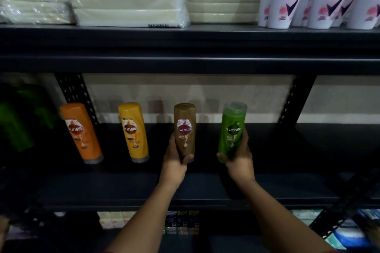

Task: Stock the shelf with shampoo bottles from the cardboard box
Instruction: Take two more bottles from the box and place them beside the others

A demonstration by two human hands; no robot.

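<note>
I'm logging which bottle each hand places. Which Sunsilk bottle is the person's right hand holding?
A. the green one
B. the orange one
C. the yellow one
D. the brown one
A: the right hand grips the green translucent plastic Sunsilk bottle, while the left hand holds the brown one.

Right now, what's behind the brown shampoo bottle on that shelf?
Behind the brown bottle, held in the left hand, only bare dark shelf and the pale back wall show. The strip directly behind the bottle is covered.
</note>
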